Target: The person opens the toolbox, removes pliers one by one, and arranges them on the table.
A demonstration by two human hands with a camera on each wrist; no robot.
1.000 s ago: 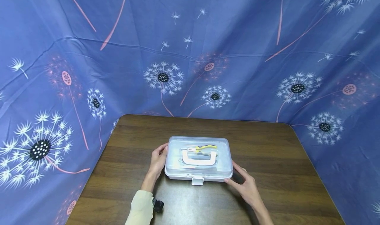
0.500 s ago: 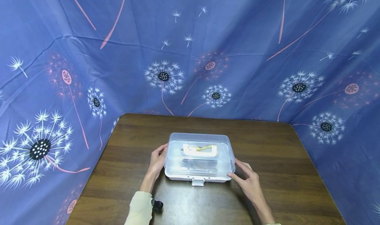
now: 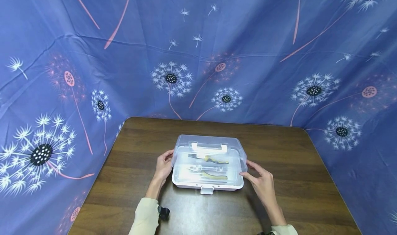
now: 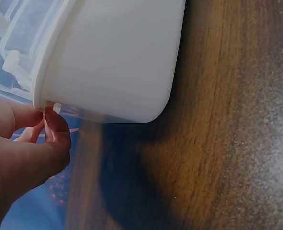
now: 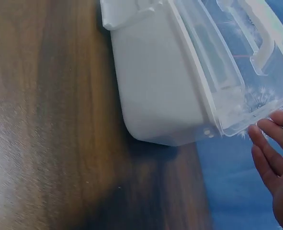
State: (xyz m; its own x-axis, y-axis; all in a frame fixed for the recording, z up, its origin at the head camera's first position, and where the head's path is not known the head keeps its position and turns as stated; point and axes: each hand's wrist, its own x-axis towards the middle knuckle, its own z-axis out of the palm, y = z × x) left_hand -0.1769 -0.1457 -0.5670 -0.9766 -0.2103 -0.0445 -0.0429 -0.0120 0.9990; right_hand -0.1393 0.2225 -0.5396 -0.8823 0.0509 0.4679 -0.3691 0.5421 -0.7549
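A white toolbox [image 3: 189,185] with a clear lid [image 3: 212,139] stands on the table. The lid is tilted up toward the back, carrying a white handle [image 3: 209,149]. Two tools with yellow grips lie inside: pliers [image 3: 214,160] toward the rear and a yellow-handled tool [image 3: 214,176] nearer the front. At the box's left side my left hand [image 3: 162,167] pinches the edge by the rim, seen closely in the left wrist view. My right hand [image 3: 263,185] holds the lid's right edge between thumb and fingers. In the right wrist view its fingertips partly pass behind the lid.
A white latch [image 3: 206,190] hangs down at the toolbox's front. The brown wooden table [image 3: 142,138] is bordered by a blue dandelion-print cloth [image 3: 192,28] behind and at both sides. A small black device [image 3: 163,212] sits on the left wrist.
The lid has swung from lying down to raised toward the back, bringing the tools into clearer view. My right hand has moved slightly up with its edge; the left hand has barely moved.
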